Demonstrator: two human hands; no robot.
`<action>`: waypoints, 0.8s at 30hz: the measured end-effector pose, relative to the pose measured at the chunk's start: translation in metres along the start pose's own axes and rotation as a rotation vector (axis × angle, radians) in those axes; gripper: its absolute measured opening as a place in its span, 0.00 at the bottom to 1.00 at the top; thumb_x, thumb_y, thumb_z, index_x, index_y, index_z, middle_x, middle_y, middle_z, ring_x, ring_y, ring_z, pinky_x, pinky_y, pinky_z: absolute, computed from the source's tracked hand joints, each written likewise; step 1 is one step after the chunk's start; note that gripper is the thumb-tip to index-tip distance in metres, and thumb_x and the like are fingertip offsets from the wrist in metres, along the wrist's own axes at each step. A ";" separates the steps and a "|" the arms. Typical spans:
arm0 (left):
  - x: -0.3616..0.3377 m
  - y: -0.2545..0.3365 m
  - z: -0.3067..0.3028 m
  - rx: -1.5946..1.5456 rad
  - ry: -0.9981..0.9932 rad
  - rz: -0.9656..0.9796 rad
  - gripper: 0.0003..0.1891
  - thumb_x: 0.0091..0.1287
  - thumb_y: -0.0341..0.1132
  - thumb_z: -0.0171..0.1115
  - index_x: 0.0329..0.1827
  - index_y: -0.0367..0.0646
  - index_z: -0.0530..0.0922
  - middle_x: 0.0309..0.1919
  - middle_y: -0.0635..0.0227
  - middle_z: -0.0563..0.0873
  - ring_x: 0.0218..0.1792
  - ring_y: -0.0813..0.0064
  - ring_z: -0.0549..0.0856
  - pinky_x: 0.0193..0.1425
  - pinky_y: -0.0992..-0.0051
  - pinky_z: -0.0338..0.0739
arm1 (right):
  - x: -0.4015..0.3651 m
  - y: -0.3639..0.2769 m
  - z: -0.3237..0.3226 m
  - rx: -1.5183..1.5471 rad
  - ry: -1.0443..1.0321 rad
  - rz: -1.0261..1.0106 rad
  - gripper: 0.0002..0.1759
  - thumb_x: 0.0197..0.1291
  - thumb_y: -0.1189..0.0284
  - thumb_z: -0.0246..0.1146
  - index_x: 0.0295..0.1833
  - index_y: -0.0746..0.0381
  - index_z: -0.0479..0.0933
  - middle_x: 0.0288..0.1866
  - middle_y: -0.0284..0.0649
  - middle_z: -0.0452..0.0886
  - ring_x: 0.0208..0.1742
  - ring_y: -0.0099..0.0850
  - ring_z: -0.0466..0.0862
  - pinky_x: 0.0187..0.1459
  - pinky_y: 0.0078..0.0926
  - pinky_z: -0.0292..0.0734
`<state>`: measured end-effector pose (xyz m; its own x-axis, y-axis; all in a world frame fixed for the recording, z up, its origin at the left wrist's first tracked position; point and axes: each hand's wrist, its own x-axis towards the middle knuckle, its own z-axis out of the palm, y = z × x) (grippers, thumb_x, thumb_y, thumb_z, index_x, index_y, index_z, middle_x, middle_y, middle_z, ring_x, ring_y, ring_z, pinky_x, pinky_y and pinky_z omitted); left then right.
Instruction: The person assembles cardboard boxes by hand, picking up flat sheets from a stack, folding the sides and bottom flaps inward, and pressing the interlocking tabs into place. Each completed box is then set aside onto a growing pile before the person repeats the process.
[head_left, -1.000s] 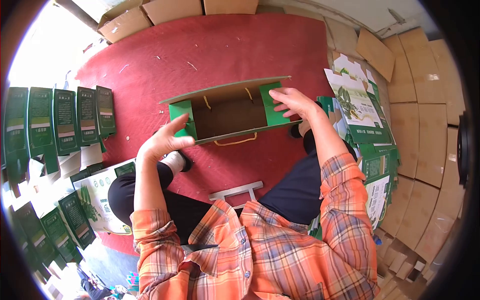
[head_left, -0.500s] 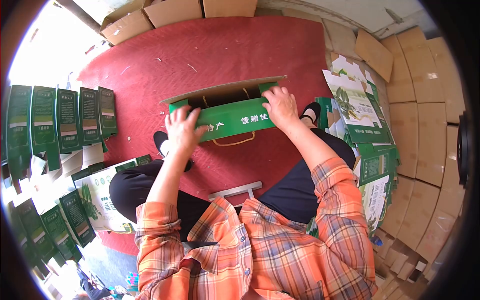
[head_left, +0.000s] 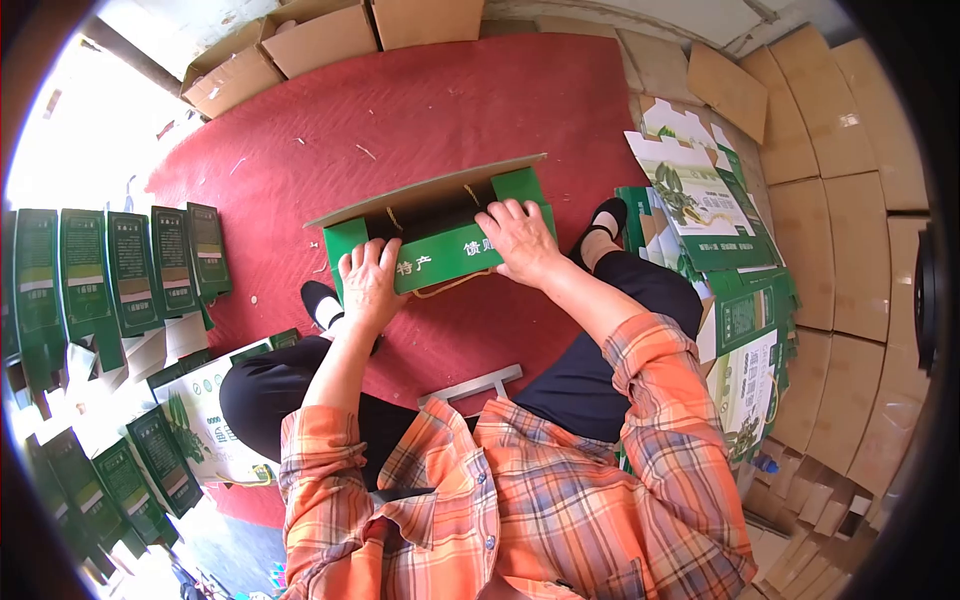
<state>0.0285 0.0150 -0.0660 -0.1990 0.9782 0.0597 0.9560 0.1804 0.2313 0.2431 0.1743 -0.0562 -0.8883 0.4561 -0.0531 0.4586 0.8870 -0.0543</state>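
Note:
A green cardboard box with white lettering is in front of me between my feet, its top open and a brown flap raised along the far side. Rope handles hang at its near and far sides. My left hand grips the near edge toward the left, fingers curled over the rim. Farther right, my right hand holds the same edge with its fingers bent over into the opening. The fingertips of both hands are partly hidden inside the rim.
Green boxes stand in rows at the left. Flat printed cartons are stacked at the right, beside a wall of brown boxes. More brown boxes line the far edge of the red carpet. A metal bar lies near my lap.
Both hands have closed over the box's near edge, and my right hand has moved left along it. The box is tilted a little more, with its left end nearer me.

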 end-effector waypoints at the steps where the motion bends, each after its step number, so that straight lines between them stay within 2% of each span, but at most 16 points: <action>1: 0.002 0.000 0.000 -0.007 -0.017 -0.007 0.41 0.39 0.40 0.79 0.62 0.49 0.73 0.53 0.63 0.77 0.58 0.58 0.74 0.62 0.57 0.65 | 0.001 0.001 0.001 -0.005 0.001 0.005 0.46 0.36 0.58 0.80 0.63 0.57 0.69 0.55 0.37 0.70 0.60 0.35 0.69 0.59 0.42 0.66; 7: 0.002 -0.004 0.002 -0.034 -0.008 0.008 0.40 0.39 0.41 0.79 0.61 0.49 0.73 0.52 0.62 0.78 0.58 0.58 0.75 0.61 0.57 0.65 | 0.005 0.010 0.008 0.058 0.050 -0.030 0.36 0.39 0.62 0.76 0.58 0.56 0.74 0.51 0.37 0.73 0.57 0.36 0.72 0.57 0.39 0.67; 9: 0.005 -0.005 0.002 -0.035 0.001 0.012 0.40 0.40 0.41 0.78 0.61 0.49 0.73 0.52 0.62 0.78 0.58 0.58 0.75 0.61 0.57 0.65 | 0.005 0.014 0.008 0.169 0.133 -0.026 0.32 0.41 0.61 0.74 0.56 0.54 0.76 0.49 0.38 0.75 0.56 0.37 0.74 0.56 0.40 0.66; 12: 0.003 -0.006 0.001 -0.040 0.012 0.005 0.40 0.40 0.41 0.78 0.61 0.50 0.73 0.52 0.62 0.78 0.58 0.58 0.75 0.61 0.57 0.65 | -0.002 0.014 0.005 0.182 0.228 0.072 0.32 0.42 0.57 0.73 0.56 0.53 0.77 0.50 0.38 0.76 0.56 0.37 0.74 0.56 0.42 0.66; 16: 0.002 -0.006 0.001 -0.065 0.049 0.024 0.40 0.40 0.41 0.78 0.61 0.50 0.74 0.52 0.62 0.77 0.57 0.59 0.75 0.62 0.57 0.65 | -0.002 0.018 0.005 0.170 0.160 0.027 0.35 0.41 0.54 0.73 0.58 0.54 0.76 0.50 0.40 0.75 0.57 0.38 0.74 0.56 0.45 0.66; 21: -0.003 -0.007 0.003 -0.024 0.119 0.008 0.42 0.39 0.43 0.78 0.63 0.50 0.73 0.53 0.63 0.76 0.56 0.59 0.75 0.62 0.58 0.65 | 0.004 0.018 0.005 0.172 0.141 -0.032 0.38 0.40 0.59 0.75 0.61 0.56 0.74 0.51 0.40 0.75 0.56 0.38 0.74 0.56 0.39 0.67; 24: -0.003 -0.010 0.003 -0.030 0.117 0.008 0.41 0.40 0.44 0.78 0.63 0.50 0.73 0.53 0.63 0.77 0.57 0.59 0.75 0.62 0.58 0.65 | 0.005 0.021 0.010 0.189 0.121 -0.042 0.39 0.39 0.59 0.75 0.62 0.56 0.74 0.50 0.40 0.75 0.56 0.38 0.73 0.56 0.39 0.66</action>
<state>0.0202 0.0103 -0.0715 -0.2166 0.9607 0.1738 0.9513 0.1677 0.2588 0.2482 0.1942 -0.0672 -0.8976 0.4347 0.0726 0.4073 0.8811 -0.2402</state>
